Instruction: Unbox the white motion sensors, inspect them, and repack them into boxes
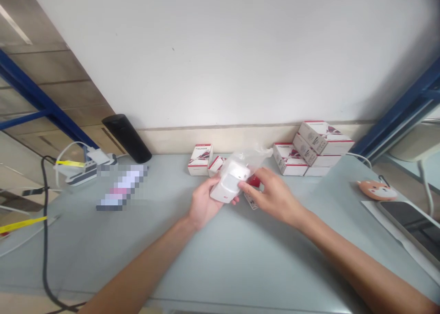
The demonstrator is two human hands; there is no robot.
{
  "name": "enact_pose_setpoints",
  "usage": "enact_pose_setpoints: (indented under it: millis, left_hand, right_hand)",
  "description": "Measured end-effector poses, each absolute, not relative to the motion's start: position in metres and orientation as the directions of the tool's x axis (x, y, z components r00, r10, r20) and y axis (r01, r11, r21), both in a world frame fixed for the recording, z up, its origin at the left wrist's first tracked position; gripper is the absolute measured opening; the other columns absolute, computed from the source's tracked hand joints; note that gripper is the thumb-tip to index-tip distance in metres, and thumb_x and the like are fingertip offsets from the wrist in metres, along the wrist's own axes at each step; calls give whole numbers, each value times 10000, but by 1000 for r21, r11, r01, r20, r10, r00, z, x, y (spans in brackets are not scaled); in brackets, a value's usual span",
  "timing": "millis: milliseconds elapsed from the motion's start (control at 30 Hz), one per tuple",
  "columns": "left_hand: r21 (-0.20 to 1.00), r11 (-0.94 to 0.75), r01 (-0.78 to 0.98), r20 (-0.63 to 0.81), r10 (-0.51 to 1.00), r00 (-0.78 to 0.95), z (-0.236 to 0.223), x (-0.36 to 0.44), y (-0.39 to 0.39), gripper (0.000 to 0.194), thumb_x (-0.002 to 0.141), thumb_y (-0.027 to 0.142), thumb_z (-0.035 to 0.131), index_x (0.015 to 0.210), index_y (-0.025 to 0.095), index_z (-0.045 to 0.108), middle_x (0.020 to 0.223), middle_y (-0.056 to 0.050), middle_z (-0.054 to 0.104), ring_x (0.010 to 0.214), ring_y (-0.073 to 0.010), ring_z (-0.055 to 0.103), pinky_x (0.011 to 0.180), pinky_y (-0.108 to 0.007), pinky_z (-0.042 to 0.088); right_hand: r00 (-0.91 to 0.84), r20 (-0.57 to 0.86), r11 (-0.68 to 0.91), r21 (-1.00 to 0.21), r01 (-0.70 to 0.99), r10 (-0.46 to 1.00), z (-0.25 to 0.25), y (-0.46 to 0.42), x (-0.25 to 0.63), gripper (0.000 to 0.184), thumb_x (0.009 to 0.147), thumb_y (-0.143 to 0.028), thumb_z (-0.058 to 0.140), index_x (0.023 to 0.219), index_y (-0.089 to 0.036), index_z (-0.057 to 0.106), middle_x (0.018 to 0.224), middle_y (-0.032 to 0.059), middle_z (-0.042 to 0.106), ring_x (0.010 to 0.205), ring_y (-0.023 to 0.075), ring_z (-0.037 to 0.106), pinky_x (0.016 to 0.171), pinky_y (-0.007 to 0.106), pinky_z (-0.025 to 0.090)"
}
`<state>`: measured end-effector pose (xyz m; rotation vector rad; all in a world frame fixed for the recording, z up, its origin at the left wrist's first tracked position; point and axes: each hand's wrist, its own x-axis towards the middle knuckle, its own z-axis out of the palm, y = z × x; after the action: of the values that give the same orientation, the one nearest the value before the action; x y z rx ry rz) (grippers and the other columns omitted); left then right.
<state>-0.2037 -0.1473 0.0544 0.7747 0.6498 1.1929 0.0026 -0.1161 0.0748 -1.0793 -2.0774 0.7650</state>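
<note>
A white motion sensor (225, 190) with a curved lens window and a small red mark is held up over the table. A clear plastic bag (256, 154) covers its upper end and trails off to the right. My left hand (203, 205) is closed round the sensor from the left and below. My right hand (279, 195) has its thumb against the sensor's right edge, and its other fingers curl near the bag. Partly hidden behind the hands are a small red-and-white box (216, 163) and another box (252, 201).
One white box (200, 160) stands upright near the wall; several similar boxes (311, 149) are stacked right of it. At left are a pixelated phone-like item (122, 188), a black cylinder (127, 137), a power strip (90, 169) and cables. An orange animal-face pouch (377, 190) and a dark device (412, 227) lie right.
</note>
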Motion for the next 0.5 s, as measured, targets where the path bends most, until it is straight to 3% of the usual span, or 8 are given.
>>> enact_pose_setpoints:
  millis: [133, 267, 367, 500]
  left_hand:
    - [807, 167, -566, -18, 965, 260, 52, -202, -147, 396, 984, 379, 572, 1206, 90, 724, 1142, -182, 756, 872, -278, 709, 772, -396, 549]
    - [808, 149, -571, 10, 964, 266, 53, -202, -147, 370, 999, 314, 602, 1331, 176, 691, 1290, -128, 725, 1132, -287, 684, 933, -411, 538]
    - [842, 135, -522, 8, 965, 263, 50, -204, -144, 319, 957, 260, 658, 1252, 163, 730, 1257, -121, 739, 1177, -276, 668, 1005, -402, 498]
    - [882, 60, -468, 49, 975, 217, 47, -208, -139, 304, 895, 229, 701, 1186, 155, 752, 1200, -111, 754, 1148, -266, 668, 1006, -383, 480]
  right_hand:
    - [-442, 351, 540, -719, 438, 826, 72, -116, 4, 301, 1018, -502, 584, 1009, -210, 654, 918, 56, 693, 844, 224, 602, 764, 379, 470]
    - [-377, 395, 521, -784, 338, 838, 63, -122, -1, 329, 1013, -528, 588, 1076, -206, 618, 1019, 88, 725, 893, 234, 636, 798, 383, 514]
    - [-312, 455, 539, -794, 280, 834, 55, -129, -8, 364, 995, -507, 630, 1209, -219, 570, 1145, 113, 738, 965, 249, 667, 840, 397, 545]
    - [-270, 498, 563, -769, 302, 824, 54, -136, -14, 373, 968, -484, 676, 1213, -228, 558, 1164, 118, 753, 997, 264, 692, 866, 413, 554]
